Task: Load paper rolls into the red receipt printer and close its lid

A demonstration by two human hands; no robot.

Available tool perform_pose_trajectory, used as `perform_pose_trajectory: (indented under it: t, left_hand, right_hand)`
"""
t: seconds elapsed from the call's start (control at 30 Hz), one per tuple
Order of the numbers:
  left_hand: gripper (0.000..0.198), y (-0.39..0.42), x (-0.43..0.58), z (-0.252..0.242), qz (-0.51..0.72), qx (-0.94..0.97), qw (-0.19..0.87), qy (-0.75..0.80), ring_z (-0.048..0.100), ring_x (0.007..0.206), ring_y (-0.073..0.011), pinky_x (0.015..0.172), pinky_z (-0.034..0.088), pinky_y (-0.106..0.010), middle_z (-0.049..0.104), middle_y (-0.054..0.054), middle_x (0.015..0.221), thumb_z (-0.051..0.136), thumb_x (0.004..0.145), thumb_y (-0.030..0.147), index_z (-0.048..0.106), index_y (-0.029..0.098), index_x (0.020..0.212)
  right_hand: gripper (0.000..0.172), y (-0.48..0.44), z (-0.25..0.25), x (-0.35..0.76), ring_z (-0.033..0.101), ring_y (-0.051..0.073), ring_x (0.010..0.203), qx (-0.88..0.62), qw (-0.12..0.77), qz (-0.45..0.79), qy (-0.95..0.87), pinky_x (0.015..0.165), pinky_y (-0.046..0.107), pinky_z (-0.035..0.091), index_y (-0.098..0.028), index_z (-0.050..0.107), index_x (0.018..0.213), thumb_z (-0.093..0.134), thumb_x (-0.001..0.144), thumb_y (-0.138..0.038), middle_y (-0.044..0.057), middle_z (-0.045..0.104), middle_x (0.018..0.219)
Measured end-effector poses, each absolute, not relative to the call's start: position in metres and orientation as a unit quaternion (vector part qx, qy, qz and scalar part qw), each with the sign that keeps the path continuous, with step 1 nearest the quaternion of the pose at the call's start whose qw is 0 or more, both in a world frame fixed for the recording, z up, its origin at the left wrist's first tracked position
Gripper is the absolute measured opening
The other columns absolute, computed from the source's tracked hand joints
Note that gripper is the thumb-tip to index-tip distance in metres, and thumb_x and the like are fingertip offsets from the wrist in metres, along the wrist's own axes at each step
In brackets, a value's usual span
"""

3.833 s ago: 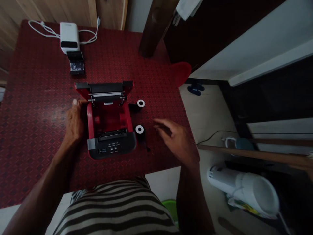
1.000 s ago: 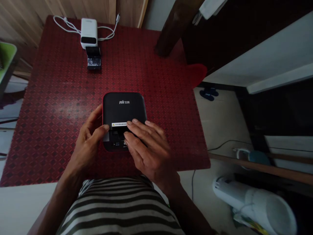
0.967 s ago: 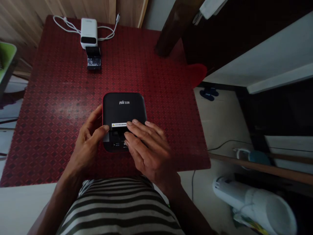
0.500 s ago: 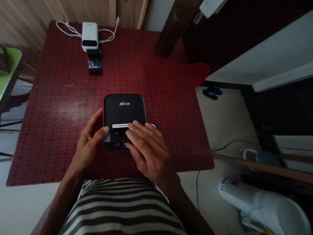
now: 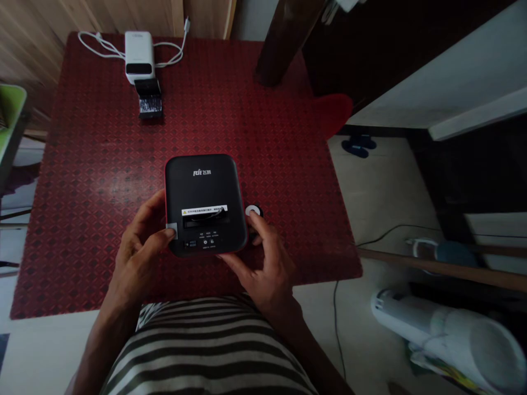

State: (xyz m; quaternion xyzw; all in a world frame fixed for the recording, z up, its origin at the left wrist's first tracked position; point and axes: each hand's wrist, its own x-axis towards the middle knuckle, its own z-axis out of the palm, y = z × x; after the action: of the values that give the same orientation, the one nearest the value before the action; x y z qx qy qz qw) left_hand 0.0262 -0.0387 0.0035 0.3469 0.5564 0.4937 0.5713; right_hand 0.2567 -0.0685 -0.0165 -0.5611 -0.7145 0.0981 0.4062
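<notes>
Head view: we find the left grip point(image 5: 139, 249) clasping the printer point(image 5: 203, 191) by its left side, near the bench point(image 5: 288, 164) front; the right grip point(image 5: 267, 263) meets its front-right corner beside a roll point(image 5: 249, 208), its hold indeterminable.

Home rm – slippers point(image 5: 355, 149) on flr point(image 5: 370, 192)

Black printer point(image 5: 203, 189) with red sides, red diamond-patterned table point(image 5: 284, 145), striped shirt point(image 5: 214, 345).

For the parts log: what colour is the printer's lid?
The printer's lid is black, with a white logo; the head view shows it best.
</notes>
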Motion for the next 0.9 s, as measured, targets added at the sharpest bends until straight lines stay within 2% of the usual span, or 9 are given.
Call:
perform_pose_trajectory:
  t: [0.17,0.3,0.4,0.53,0.63,0.7,0.8,0.9]
  left_hand:
    - [0.061,-0.040,0.032,0.009,0.487,0.337,0.564,0.576,0.065,0.155,-0.0385,0.133,0.052,-0.056,0.075,-0.004,0.160,0.085,0.094,0.033,0.077,0.035,0.154]
    - [0.057,-0.039,0.032,0.009,0.484,0.343,0.562,0.577,0.068,0.152,-0.0376,0.132,0.054,-0.055,0.077,-0.005,0.156,0.082,0.096,0.032,0.076,0.034,0.153]
    - [0.054,-0.039,0.033,0.009,0.486,0.344,0.561,0.576,0.068,0.152,-0.0377,0.132,0.054,-0.055,0.077,-0.004,0.156,0.083,0.096,0.032,0.078,0.035,0.149]
    - [0.058,-0.041,0.035,0.009,0.485,0.368,0.554,0.568,0.064,0.156,-0.0378,0.132,0.054,-0.055,0.073,-0.003,0.162,0.081,0.100,0.033,0.074,0.037,0.157]
    - [0.060,-0.044,0.031,0.008,0.485,0.387,0.558,0.551,0.061,0.159,-0.0384,0.131,0.054,-0.055,0.070,-0.003,0.167,0.081,0.102,0.037,0.072,0.038,0.161]
    - [0.061,-0.043,0.024,0.004,0.482,0.400,0.565,0.537,0.060,0.161,-0.0393,0.130,0.055,-0.056,0.069,-0.003,0.168,0.083,0.102,0.040,0.071,0.039,0.161]
    - [0.057,-0.031,0.010,-0.007,0.484,0.402,0.561,0.538,0.065,0.155,-0.0400,0.128,0.056,-0.058,0.072,-0.006,0.164,0.083,0.102,0.047,0.074,0.036,0.158]
    - [0.047,0.002,0.005,-0.018,0.522,0.391,0.515,0.556,0.073,0.143,-0.0358,0.129,0.054,-0.054,0.079,-0.008,0.151,0.084,0.102,0.052,0.081,0.029,0.142]
  right_hand:
    - [0.063,-0.067,-0.011,0.260,0.086,0.029,0.107,-0.562,0.396,0.120,-0.717,0.093,0.046,0.076,-0.024,0.060,0.162,0.085,0.107,-0.039,0.014,0.086,0.128]
    - [0.056,-0.064,-0.009,0.262,0.086,0.028,0.103,-0.554,0.396,0.115,-0.723,0.091,0.042,0.076,-0.021,0.064,0.156,0.084,0.108,-0.040,0.014,0.087,0.122]
    - [0.056,-0.063,-0.011,0.260,0.086,0.027,0.100,-0.553,0.397,0.115,-0.723,0.089,0.042,0.075,-0.023,0.063,0.158,0.084,0.108,-0.038,0.012,0.088,0.118]
    - [0.061,-0.065,-0.011,0.263,0.085,0.028,0.102,-0.545,0.399,0.121,-0.728,0.089,0.041,0.075,-0.020,0.063,0.160,0.087,0.106,-0.036,0.014,0.088,0.121]
    - [0.068,-0.065,0.001,0.274,0.085,0.029,0.106,-0.540,0.383,0.153,-0.733,0.089,0.044,0.074,-0.021,0.062,0.163,0.087,0.105,-0.048,0.014,0.087,0.126]
    - [0.060,-0.058,0.014,0.281,0.085,0.029,0.108,-0.531,0.382,0.168,-0.738,0.090,0.046,0.074,-0.022,0.064,0.160,0.080,0.110,-0.052,0.013,0.087,0.127]
    - [0.032,-0.034,0.033,0.283,0.084,0.025,0.109,-0.506,0.385,0.135,-0.760,0.098,0.044,0.070,-0.024,0.073,0.149,0.069,0.117,-0.028,0.009,0.088,0.125]
    - [0.030,0.003,0.039,0.268,0.083,0.023,0.113,-0.462,0.350,0.090,-0.810,0.105,0.042,0.067,-0.022,0.080,0.135,0.062,0.116,-0.008,0.007,0.090,0.126]
